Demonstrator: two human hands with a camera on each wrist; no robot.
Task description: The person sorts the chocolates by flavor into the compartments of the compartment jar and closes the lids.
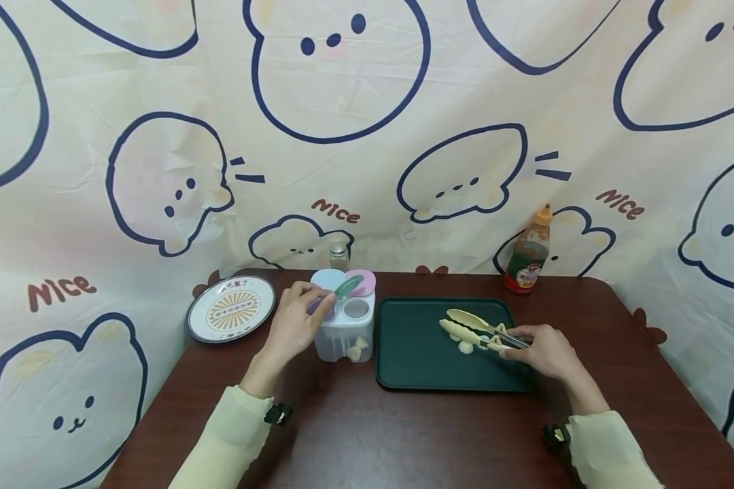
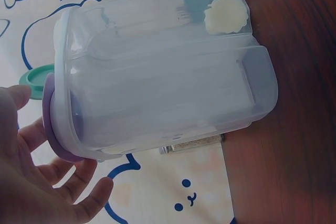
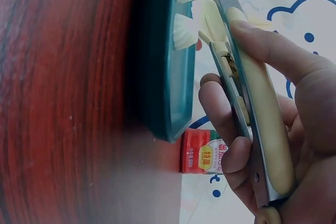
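Observation:
My left hand (image 1: 295, 320) is at the top of a clear plastic container (image 1: 336, 343) with several coloured lids. Its thumb touches the raised green lid (image 2: 37, 81), while the other fingers spread loosely beside the purple lid (image 2: 50, 121). One round opening (image 1: 357, 309) at the front right is uncovered. A pale, scalloped piece (image 2: 226, 15) lies inside the container. My right hand (image 1: 547, 350) grips cream-and-metal tongs (image 3: 258, 103) over the dark green tray (image 1: 412, 370). Pale ribbed pieces (image 3: 186, 31) sit under the tong tips; whether the tips touch them I cannot tell.
A patterned plate (image 1: 232, 309) leans at the back left of the brown table (image 1: 342, 435). Behind the container stands a small glass shaker (image 1: 339, 256). A red sauce bottle with an orange cap (image 1: 528, 255) stands behind the tray's right end, near the printed cloth.

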